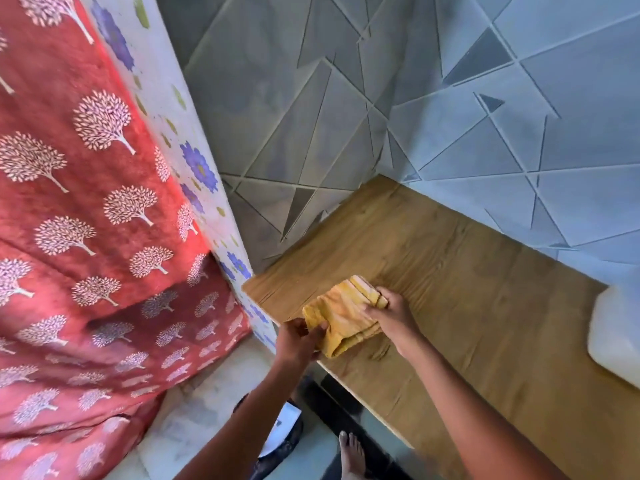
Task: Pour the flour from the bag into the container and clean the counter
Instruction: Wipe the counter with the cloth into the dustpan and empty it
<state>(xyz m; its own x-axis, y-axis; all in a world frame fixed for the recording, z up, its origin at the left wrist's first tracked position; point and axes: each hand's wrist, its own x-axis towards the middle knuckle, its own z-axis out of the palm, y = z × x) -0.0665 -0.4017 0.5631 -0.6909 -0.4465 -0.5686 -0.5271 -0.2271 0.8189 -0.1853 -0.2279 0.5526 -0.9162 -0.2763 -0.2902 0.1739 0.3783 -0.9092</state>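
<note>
Bare forearms, barefoot, no slvs.

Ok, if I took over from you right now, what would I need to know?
Left hand: grips the near corner of the yellow cloth.
Right hand: pinches the cloth's far edge; the cloth lies folded on the wooden counter, near its left end.
White container: at the counter's right edge, partly out of view. The flour bag is not in view.
Done: no flour shows on the visible counter.
Left: whether pouring is finished cannot be told; probably finish wiping with the cloth.
</note>
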